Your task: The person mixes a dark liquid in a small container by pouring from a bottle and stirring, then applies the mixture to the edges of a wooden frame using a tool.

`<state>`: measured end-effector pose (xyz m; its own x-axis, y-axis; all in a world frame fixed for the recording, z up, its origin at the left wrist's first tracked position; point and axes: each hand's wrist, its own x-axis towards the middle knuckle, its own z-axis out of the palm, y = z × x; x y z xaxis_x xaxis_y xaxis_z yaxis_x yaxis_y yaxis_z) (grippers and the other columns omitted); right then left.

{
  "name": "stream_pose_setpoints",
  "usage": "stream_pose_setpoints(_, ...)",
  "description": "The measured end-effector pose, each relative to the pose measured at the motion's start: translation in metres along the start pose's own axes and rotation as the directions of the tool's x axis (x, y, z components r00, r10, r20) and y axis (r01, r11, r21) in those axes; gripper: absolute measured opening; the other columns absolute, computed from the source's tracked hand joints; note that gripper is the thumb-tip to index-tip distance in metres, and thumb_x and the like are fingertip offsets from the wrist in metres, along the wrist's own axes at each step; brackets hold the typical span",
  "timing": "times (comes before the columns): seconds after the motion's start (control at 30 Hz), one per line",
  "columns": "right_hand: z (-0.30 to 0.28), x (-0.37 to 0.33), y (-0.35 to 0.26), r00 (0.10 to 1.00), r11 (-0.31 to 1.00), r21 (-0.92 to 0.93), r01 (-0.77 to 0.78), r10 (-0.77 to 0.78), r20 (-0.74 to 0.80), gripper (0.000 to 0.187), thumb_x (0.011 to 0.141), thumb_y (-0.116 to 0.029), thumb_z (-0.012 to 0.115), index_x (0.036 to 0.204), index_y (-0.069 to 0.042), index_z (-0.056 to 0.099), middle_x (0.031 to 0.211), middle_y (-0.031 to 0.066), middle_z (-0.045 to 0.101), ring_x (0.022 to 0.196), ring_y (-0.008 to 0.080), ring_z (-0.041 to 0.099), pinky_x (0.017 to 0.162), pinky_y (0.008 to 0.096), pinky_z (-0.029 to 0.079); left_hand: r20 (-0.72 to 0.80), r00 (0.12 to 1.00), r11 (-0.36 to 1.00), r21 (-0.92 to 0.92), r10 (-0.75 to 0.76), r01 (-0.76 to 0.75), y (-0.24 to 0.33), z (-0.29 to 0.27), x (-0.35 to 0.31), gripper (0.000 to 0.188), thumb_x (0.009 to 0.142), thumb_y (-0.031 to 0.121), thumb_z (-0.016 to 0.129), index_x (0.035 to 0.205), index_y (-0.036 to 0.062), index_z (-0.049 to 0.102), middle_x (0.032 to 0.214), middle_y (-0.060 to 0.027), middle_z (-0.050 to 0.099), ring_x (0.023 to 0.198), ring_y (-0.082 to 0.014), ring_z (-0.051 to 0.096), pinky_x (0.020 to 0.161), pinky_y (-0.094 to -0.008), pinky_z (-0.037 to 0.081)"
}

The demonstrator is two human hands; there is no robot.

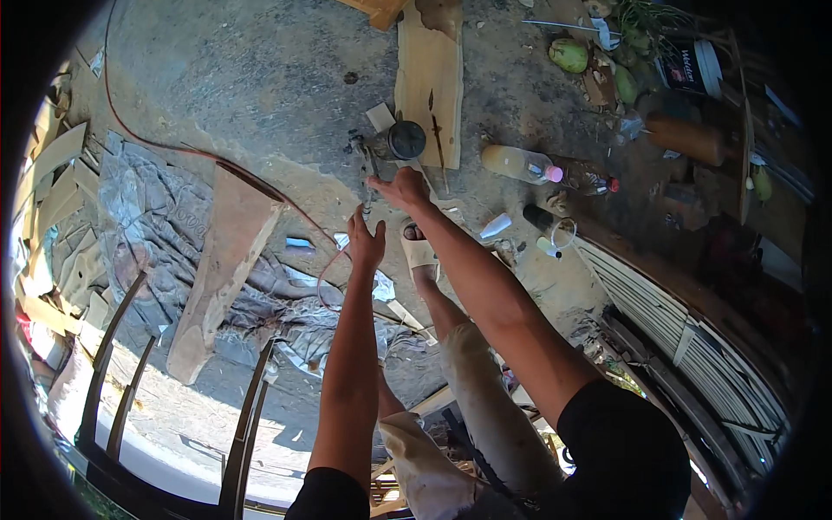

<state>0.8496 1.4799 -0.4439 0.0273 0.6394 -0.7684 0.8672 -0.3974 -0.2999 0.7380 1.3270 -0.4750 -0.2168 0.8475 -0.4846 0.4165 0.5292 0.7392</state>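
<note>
A grimy metal tool that looks like a spray gun (367, 166), with a dark round cup (406, 139) beside it, is ahead of me low over the ground. My right hand (404, 187) is closed at the tool's side, its fingers curled and a digit reaching onto the metal body. Just below the tool's near end, my left hand (367, 242) has its fingers apart, and I see nothing held in it. A reddish hose (295, 206) runs from the far left and loops close to my left hand.
A long wooden board (429, 82) lies beyond the cup. Bottles (516, 163) and green coconuts (568, 55) are at the right. To the left, a wood slab (221, 269) rests on a crumpled grey sheet (156, 195). My sandalled foot (419, 251) is near my hands.
</note>
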Motion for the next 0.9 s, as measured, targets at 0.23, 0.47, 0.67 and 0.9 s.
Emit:
stream_pose_setpoints(0.23,0.042,0.016,-0.012,0.962,0.987,0.108,0.119,-0.087,-0.26,0.06,0.09,-0.056,0.071,0.098,0.003,0.07,0.098,0.0285,0.074,0.099,0.0466,0.072,0.087,0.0523,0.056,0.019,0.999,0.999,0.005,-0.051,0.051,-0.025,0.029,0.054,0.069,0.094,0.023,0.071,0.151,-0.0015,0.043,0.139,-0.03,0.054,0.128,-0.0478,0.055,0.108,-0.0507,0.046)
stream_pose_setpoints(0.47,0.043,-0.012,0.0,0.832,0.902,0.14,0.407,-0.303,-0.466,0.036,0.096,-0.029,0.071,0.081,0.003,0.06,0.068,0.0274,0.064,0.067,0.0476,0.068,0.059,0.0533,0.052,0.008,0.999,0.998,-0.043,0.039,-0.038,-0.037,0.02,0.033,0.045,0.102,0.026,0.065,0.136,-0.0005,0.054,0.116,-0.0281,0.066,0.106,-0.048,0.065,0.09,-0.0518,0.052)
stream_pose_setpoints(0.67,-0.025,-0.087,0.002,0.779,0.848,0.12,0.517,-0.407,-0.477,0.03,0.096,-0.015,0.072,0.078,0.001,0.055,0.058,0.0184,0.057,0.053,0.0368,0.063,0.05,0.0434,0.046,0.15,0.985,0.945,-0.325,0.088,-0.035,0.02,0.0,-0.012,0.035,0.103,0.033,0.067,0.119,0.0028,0.059,0.083,-0.0166,0.07,0.075,-0.0201,0.07,0.066,-0.0385,0.053)
stream_pose_setpoints(0.9,-0.089,-0.136,-0.002,0.768,0.884,0.084,0.459,-0.347,-0.538,0.024,0.098,-0.018,0.068,0.086,0.002,0.062,0.063,0.0185,0.063,0.055,0.0367,0.066,0.054,0.0426,0.051,0.128,0.978,0.948,-0.297,0.162,-0.118,0.063,0.007,-0.049,0.04,0.103,0.036,0.066,0.128,0.0057,0.059,0.099,-0.0242,0.074,0.092,-0.0458,0.073,0.073,-0.0454,0.056)
